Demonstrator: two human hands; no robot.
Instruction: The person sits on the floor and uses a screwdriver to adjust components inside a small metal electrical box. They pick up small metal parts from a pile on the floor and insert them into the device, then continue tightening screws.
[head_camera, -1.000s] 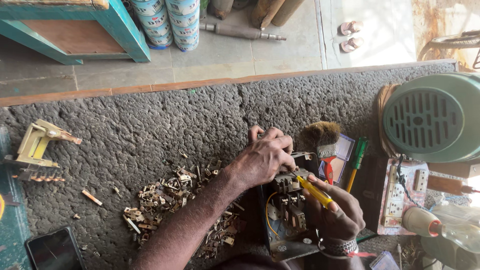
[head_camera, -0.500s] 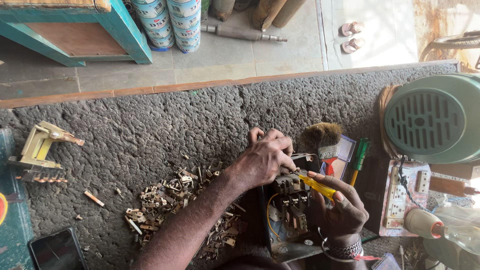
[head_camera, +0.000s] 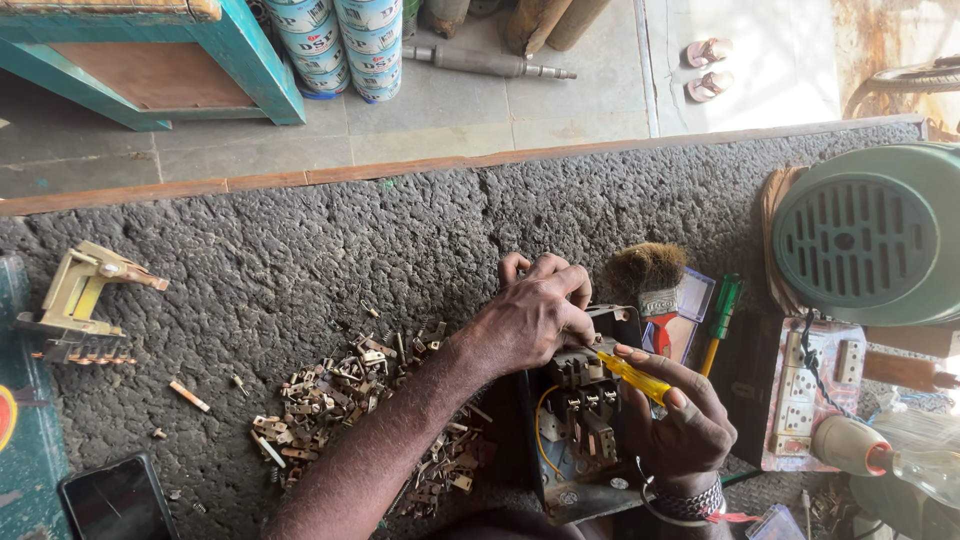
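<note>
At five o'clock on the surface (head_camera: 300, 250), left hand (head_camera: 530, 320) has stayed pressed on the switch box (head_camera: 580, 420); right hand (head_camera: 685, 425), grip pinching the yellow screwdriver (head_camera: 630, 375), has edged its tip inward.

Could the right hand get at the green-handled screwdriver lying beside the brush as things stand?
Probably yes, once freed. The green-handled screwdriver lies uncovered on the mat just beyond the right hand, with nothing between them. But that hand grips a yellow screwdriver at the switch box, so it is occupied.

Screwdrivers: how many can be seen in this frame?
2. A yellow-handled screwdriver held in the right hand over the switch box; a green-handled screwdriver lying beside the brush. Others may be hidden.
</note>
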